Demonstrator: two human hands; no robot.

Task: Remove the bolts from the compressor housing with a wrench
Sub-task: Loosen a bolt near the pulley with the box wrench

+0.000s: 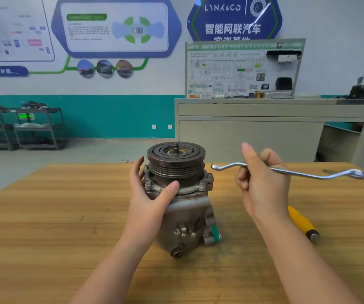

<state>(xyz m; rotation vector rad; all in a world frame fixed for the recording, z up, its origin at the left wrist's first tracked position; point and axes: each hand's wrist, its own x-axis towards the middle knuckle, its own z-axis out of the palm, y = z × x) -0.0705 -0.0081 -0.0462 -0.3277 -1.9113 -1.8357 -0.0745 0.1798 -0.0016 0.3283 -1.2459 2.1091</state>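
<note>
On the desk [45,227], centre of view, compressor housing [183,216] stands upright, pulley [175,155] on top. Left hand [152,200] grips its left side at the flange, thumb across the front, fingers wrapped round the far-left edge. Right hand [262,183] is up in the air right of the housing, pinching the wrench [297,173] near its left third, forefinger sticking up; wrench lies roughly level, left ring end [214,166] pointing at the pulley, not touching anything.

Step judged: bracing housing, bringing the tool in; no bolt engaged yet. Several bolts [202,184] show round the flange, at least 2 on the right, 2 on the left, all seemingly seated. Next move calls for dropping the left ring end onto 1 flange bolt, probably the near-right one, and keeping the left hand firm against the turn.

In the way: pulley rim overhangs the flange, so swing room looks tight. Yellow-handled tool [303,222] lies on the desk right of the housing, partly behind the right forearm. Grey cabinet [264,132] with a wiring board stands far right; shelving racks [23,128] far left.
</note>
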